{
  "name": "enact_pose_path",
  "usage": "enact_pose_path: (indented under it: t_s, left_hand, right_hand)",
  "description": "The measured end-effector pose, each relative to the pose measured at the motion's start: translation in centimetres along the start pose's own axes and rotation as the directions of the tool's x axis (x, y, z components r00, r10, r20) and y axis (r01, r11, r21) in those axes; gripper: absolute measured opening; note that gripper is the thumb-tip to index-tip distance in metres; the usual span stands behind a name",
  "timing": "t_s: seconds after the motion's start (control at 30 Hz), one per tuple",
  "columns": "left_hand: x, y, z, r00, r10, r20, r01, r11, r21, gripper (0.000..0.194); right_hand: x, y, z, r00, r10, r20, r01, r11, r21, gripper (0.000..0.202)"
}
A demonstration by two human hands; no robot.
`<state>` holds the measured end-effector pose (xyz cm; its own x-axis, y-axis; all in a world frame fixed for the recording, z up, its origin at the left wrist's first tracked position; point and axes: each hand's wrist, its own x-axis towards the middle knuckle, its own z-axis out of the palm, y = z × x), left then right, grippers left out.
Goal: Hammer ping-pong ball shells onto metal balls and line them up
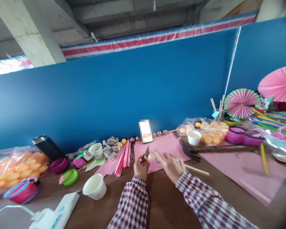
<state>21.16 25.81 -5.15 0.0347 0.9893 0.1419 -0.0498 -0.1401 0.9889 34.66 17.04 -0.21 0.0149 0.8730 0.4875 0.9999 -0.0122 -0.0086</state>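
My left hand (pixel 140 168) is closed around a small brownish, shiny thing (pixel 143 160) with a dark pointed piece (pixel 147 150) standing up from it; its kind is unclear. A pale yellow spot shows beside the fingers. My right hand (pixel 173 164) is just to the right, index finger stretched toward the left hand and the other fingers curled. From under its palm a pale wooden stick (pixel 199 170) runs out to the right, seemingly gripped; the covered part is hidden. Beneath both hands lies pink paper (pixel 165 144), with small shiny bits (pixel 157 160) between them.
A black hammer (pixel 190 150) and a white cup (pixel 194 138) stand right of the hands. Left are a larger white cup (pixel 94 187), folded pink strips (pixel 124 157) and a power strip (pixel 65 206). Bags of orange balls (pixel 21 167) and a blue partition (pixel 124 89) lie beyond.
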Motion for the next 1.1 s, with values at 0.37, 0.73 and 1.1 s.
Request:
enact_pose_path:
  t_s: [0.37, 0.73, 1.1]
  left_hand:
    - [0.2, -0.3, -0.2, 1.000, 0.010, 0.018, -0.009, 1.000, -0.029, 0.043]
    - [0.6, -1.4, -0.1, 0.998, 0.062, -0.008, -0.062, 0.998, 0.003, 0.049]
    - [0.0, -0.4, 0.1, 0.999, 0.038, -0.004, -0.038, 0.999, 0.015, 0.041]
  right_hand:
    - [0.1, 0.3, 0.1, 0.999, 0.029, -0.016, -0.029, 1.000, -0.009, 0.049]
    - [0.1, 0.6, 0.3, 0.999, 0.040, -0.010, -0.040, 0.999, -0.017, 0.047]
    - [0.0, 0.0, -0.3, 0.999, 0.028, 0.026, -0.028, 1.000, -0.006, 0.050]
